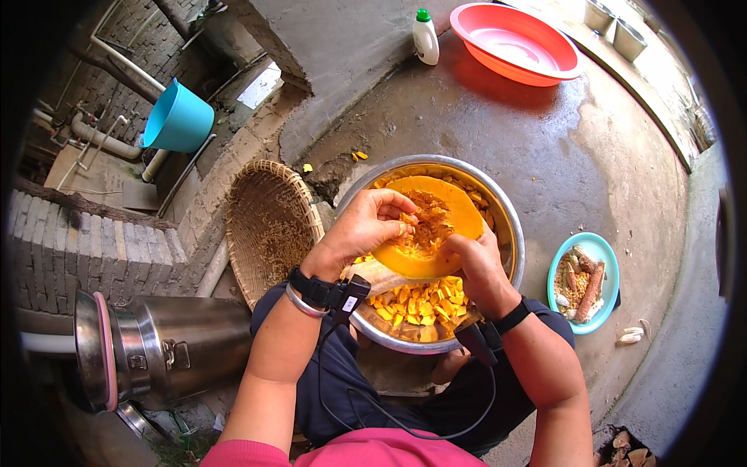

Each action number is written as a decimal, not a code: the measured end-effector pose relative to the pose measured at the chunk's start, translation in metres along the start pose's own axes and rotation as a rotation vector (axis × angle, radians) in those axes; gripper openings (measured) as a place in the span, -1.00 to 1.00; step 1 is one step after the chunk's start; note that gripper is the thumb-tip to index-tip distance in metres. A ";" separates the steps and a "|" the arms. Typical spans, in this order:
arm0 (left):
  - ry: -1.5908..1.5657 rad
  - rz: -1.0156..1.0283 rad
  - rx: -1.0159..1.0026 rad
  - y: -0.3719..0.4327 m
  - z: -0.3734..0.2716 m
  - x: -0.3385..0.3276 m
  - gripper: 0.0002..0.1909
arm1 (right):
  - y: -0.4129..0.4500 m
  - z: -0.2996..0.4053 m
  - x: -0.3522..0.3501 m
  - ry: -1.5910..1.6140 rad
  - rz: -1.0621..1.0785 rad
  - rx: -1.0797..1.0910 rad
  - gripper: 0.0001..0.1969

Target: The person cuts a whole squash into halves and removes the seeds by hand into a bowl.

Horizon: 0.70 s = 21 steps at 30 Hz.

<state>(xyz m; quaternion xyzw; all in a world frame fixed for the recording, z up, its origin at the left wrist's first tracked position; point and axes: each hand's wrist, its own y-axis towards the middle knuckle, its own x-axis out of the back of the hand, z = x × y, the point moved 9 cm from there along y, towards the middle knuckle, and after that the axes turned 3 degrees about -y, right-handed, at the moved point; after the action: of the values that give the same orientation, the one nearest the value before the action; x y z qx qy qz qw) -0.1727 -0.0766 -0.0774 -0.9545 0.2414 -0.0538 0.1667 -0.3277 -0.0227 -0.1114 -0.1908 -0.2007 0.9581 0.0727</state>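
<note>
A cut piece of pumpkin [464, 204], its stringy orange pulp facing up, is held over a large metal basin [515, 233]. My right hand [480, 260] grips its lower right rim, the thumb bent in towards the pulp. My left hand [373, 225] pinches a bit of pulp between thumb and fingers at the left of the hollow. Many small chopped pumpkin pieces [423, 300] lie in the basin below. A pale, long object [379, 274], which I cannot identify, lies across the basin under the pumpkin, partly hidden by my left hand.
A woven bamboo basket [268, 233] leans at the basin's left, above a metal canister [187, 344]. On the right sits a turquoise dish [610, 274] with corn cobs and kernels. A red tub [516, 44] and white bottle [426, 44] stand beyond. Cables hang from both wrists.
</note>
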 end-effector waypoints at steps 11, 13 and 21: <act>-0.070 -0.072 0.091 -0.001 0.005 0.006 -0.83 | 0.000 -0.001 0.000 -0.005 0.006 0.001 -0.58; -0.035 -0.082 0.095 -0.002 0.005 0.008 -0.82 | 0.000 -0.002 -0.001 -0.001 0.009 0.000 -0.59; 0.016 -0.134 0.062 -0.001 0.006 0.015 -0.84 | 0.000 -0.001 -0.001 -0.004 0.016 0.012 -0.56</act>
<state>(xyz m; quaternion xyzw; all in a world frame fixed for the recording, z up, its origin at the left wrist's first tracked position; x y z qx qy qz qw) -0.1582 -0.0811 -0.0825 -0.9625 0.1764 -0.0797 0.1901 -0.3265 -0.0227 -0.1115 -0.1899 -0.1934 0.9603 0.0660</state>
